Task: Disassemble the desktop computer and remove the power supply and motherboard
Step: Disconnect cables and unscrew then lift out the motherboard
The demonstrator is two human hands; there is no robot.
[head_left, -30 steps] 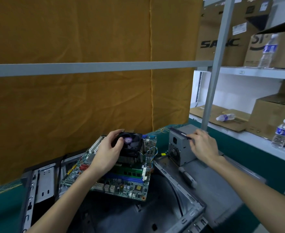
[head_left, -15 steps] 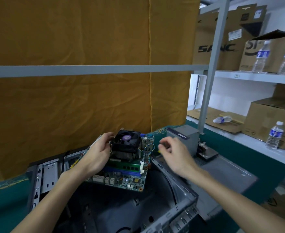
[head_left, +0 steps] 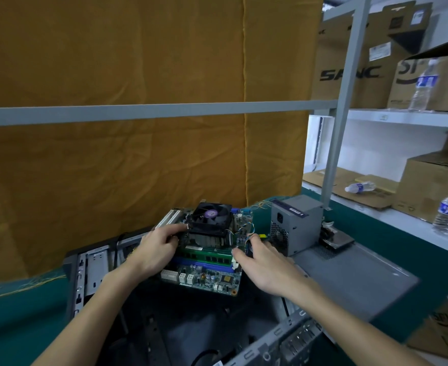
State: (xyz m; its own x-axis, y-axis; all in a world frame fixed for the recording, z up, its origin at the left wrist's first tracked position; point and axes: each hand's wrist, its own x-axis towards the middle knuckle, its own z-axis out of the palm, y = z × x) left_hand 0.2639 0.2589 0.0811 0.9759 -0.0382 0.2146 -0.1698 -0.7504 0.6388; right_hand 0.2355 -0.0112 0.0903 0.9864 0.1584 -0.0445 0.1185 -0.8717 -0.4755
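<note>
A: Where's the motherboard (head_left: 204, 273)?
B: Out of the case (head_left: 164, 326), held above its open bay, near edge tipped down toward the camera. The black fan (head_left: 211, 216) sits on top, with a green memory stick below it.
A: And the hands?
B: Left hand (head_left: 155, 250) grips the board's left side, fingers curled at the base of the fan's heatsink. Right hand (head_left: 266, 262) holds the right edge, fingertips curled onto the board by the memory slots.
A: The power supply (head_left: 295, 224)?
B: Standing upright on the grey side panel (head_left: 354, 276), just right of the board, apart from the right hand. A small dark part lies beside it on the panel; I can't tell what it is.
A: Around it?
B: Green worktop (head_left: 19, 320), an ochre cloth behind, shelves on the right with boxes and water bottles
</note>
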